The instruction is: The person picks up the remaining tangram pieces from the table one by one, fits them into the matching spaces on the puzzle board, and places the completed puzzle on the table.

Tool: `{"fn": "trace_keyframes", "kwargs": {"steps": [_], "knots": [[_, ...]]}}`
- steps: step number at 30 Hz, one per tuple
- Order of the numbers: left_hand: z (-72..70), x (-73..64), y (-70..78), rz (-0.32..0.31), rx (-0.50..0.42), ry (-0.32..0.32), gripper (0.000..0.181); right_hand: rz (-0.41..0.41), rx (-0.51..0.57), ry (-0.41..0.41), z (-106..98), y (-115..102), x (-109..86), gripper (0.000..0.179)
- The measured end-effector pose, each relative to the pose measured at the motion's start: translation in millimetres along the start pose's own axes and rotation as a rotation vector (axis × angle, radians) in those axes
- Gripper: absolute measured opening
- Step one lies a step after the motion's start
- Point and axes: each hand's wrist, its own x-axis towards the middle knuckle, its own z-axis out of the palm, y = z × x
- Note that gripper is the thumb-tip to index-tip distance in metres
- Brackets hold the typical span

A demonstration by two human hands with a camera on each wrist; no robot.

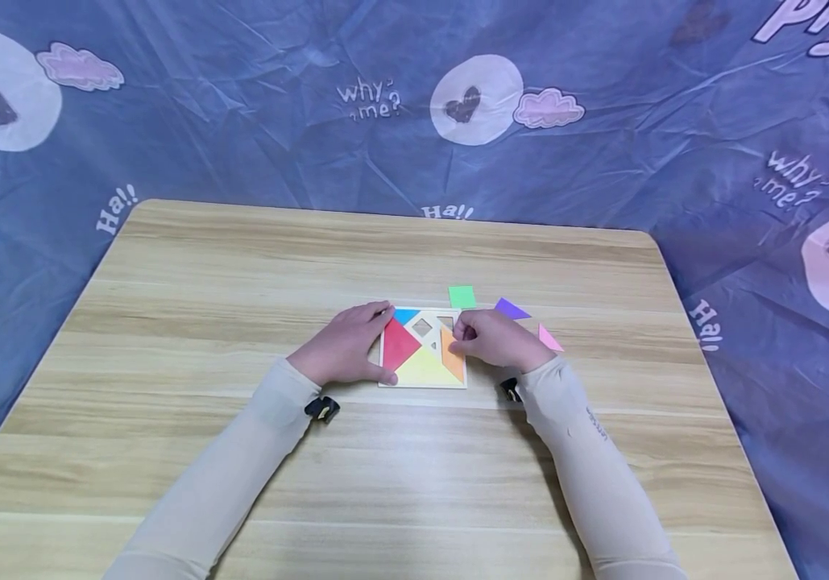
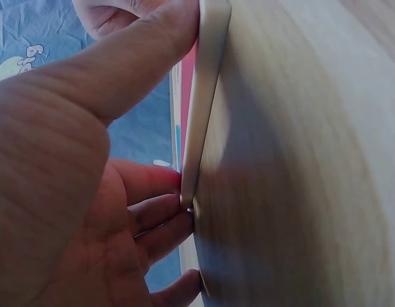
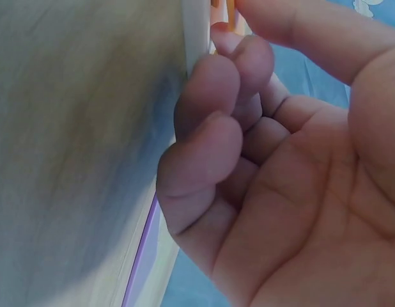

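Thin orange parallelogram (image 1: 450, 354) between pinching right fingers (image 3: 207, 89); pale-rimmed board (image 2: 202, 96) between gripping left fingers (image 2: 153, 182)

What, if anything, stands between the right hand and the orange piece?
Nothing visible: the right hand pinches the orange piece at the right side of the board. The green piece, purple piece and pink piece lie outside that grip.

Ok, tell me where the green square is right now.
In the head view, the green square lies on the table just beyond the far right corner of the puzzle board, left of the purple triangle.
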Motion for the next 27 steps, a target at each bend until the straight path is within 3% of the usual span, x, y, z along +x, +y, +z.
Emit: {"fn": "trace_keyframes", "kwargs": {"steps": [9, 27], "knots": [[-0.7, 0.9, -1.7, 0.02, 0.002, 0.011, 0.117, 0.053, -0.011, -0.033, 0.4, -3.8, -0.8, 0.021], [-2.7, -1.4, -1.8, 0.013, -0.018, 0.005, 0.116, 0.12, -0.065, -0.035, -0.5, -6.5, -0.4, 0.019]]}}
